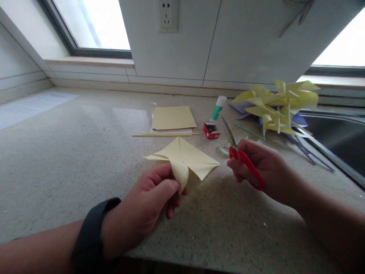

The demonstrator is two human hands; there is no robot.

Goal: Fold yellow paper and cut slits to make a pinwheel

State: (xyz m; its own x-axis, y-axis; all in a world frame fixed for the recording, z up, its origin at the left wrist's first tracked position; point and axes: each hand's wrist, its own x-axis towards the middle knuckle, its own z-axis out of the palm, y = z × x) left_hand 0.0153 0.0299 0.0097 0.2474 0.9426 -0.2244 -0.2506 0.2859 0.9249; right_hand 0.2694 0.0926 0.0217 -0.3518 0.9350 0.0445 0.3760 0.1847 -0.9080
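My left hand (148, 201) pinches a pale yellow square of paper (185, 154) by its near corner, which curls over my fingers; the sheet is held just above the countertop and shows cut or folded lines. My right hand (256, 167) grips red-handled scissors (242, 158), blades closed and pointing away toward the back of the counter. The scissors sit a little right of the paper, not touching it. A dark band wraps my left wrist.
On the speckled countertop (71, 152) lie a stack of yellow sheets (173, 117), thin wooden sticks (165, 134), a glue stick (218, 108), a small red box (211, 130), a tape roll (224, 149), and finished yellow pinwheels (279, 106). A sink (336, 140) is at the right.
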